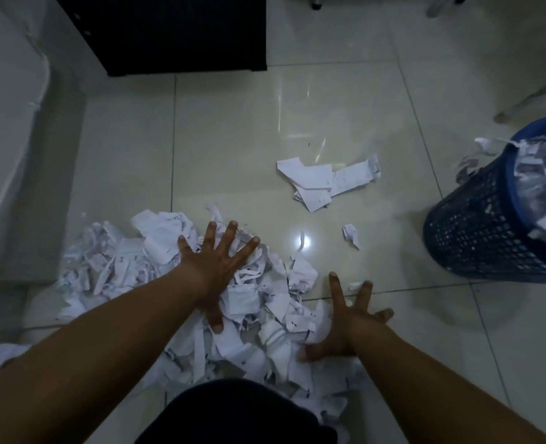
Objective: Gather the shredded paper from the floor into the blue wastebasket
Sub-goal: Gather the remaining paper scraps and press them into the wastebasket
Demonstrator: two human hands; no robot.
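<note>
no readable text, paper scraps (249,302) blurred

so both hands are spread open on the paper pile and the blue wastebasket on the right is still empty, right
Not quite: the blue wastebasket is not empty. The head view shows it on the right, already stuffed with shredded paper up to its rim. The rest holds: the left hand and right hand are spread open on the paper pile.

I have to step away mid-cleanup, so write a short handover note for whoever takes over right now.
Left hand: open, spread flat on the main paper pile.
Right hand: open, fingers spread at the pile's right edge, holding nothing.
Blue wastebasket: to the right, tilted, already stuffed with paper to the rim.
Left: the big pile, a cluster of larger scraps farther out, one small scrap near the basket.
</note>
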